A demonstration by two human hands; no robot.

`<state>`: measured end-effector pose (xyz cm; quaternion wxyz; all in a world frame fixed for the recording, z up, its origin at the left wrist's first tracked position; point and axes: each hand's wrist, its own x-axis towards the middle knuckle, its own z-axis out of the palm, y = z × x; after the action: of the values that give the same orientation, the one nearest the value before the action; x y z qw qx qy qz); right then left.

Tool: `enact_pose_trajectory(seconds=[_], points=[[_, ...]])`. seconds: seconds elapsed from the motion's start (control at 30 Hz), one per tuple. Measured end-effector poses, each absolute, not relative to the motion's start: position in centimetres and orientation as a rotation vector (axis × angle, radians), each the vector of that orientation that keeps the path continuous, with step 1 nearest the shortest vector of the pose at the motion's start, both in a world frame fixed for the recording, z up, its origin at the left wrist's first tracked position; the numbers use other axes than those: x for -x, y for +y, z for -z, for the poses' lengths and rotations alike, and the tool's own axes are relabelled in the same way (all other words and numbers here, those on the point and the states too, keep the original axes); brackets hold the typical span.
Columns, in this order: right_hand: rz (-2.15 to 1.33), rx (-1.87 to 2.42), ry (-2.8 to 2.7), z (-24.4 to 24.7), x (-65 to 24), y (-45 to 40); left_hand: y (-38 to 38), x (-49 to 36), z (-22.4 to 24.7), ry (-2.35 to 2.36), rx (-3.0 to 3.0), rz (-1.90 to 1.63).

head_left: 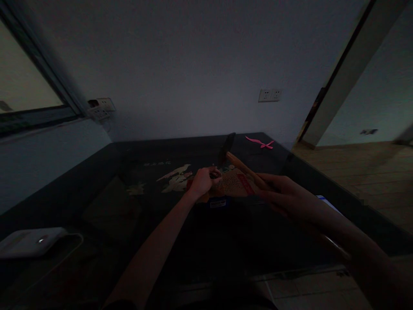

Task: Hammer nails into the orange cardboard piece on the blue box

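Note:
My right hand (pixel 284 193) is closed round the wooden handle of a hammer (pixel 243 167). Its dark head is raised at the far end, above and just right of my left hand (pixel 204 181). The fingers of my left hand are curled in a pinch round a small, dark, roundish thing (pixel 214 175), too dim to identify. Under that hand lies a flat brown piece (pixel 232 182) like a packet or board, with dark specks and a red strip. A small blue item with a pale label (pixel 218 203) sits at its near edge.
A dark tabletop (pixel 129 150) with a printed bird and flowers stands against the wall. A pink ribbon (pixel 264 145) lies at the back right. At the left is a white device (pixel 32 242) with a cable. A blue-and-white edge (pixel 327 202) shows beyond my right wrist.

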<state>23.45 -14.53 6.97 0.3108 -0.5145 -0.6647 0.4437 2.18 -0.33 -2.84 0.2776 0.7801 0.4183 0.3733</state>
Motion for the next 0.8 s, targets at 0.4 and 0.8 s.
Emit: enact_pose_trajectory(seconds=[0.4,0.8], points=[[-1.147,1.33,-1.732,-6.1,-23.7,-15.1,-0.4,-2.1,2.8,1.177,-2.129,-0.952],[-1.171,1.411,-1.707,-5.2,-23.9,-15.3,-0.3,-2.1,2.6,1.157,-2.09,-0.983]])
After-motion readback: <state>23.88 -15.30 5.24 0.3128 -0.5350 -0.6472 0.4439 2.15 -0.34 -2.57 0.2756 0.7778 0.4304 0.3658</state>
